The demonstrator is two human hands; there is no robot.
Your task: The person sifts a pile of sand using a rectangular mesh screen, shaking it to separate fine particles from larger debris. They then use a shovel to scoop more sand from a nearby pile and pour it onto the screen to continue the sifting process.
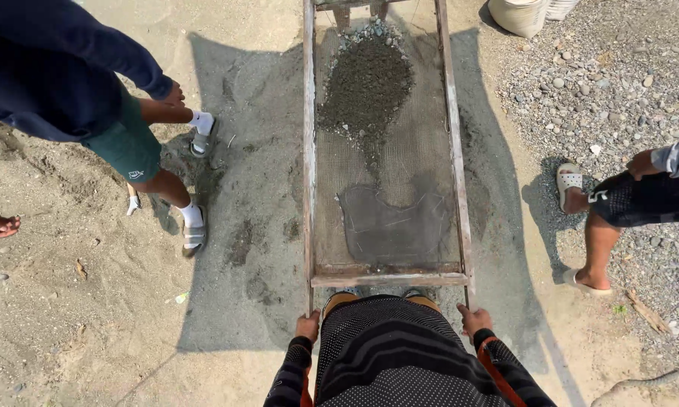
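The sieve [385,151], a long wooden frame with wire mesh, is lying on the sandy ground [91,316] and running straight away from the person, its long axis pointing forward out of the top of the view. A heap of damp grit and pebbles [366,87] is sitting on the far half of the mesh, while a darker patch [392,226] is covering the near half. The near crossbar is lying just ahead of both hands: the left hand [308,325] is hanging at the near left corner and the right hand [474,319] at the near right corner, each about equally close, each looking curled around a handle stub, though the fingers are being hidden underneath, so whether they are clamped or only resting I cannot tell. The person's own patterned clothing is blocking the frame's near end and feet. Two other people are standing either side, partly cut off, and a pale sack [518,13] is being cropped at the top.
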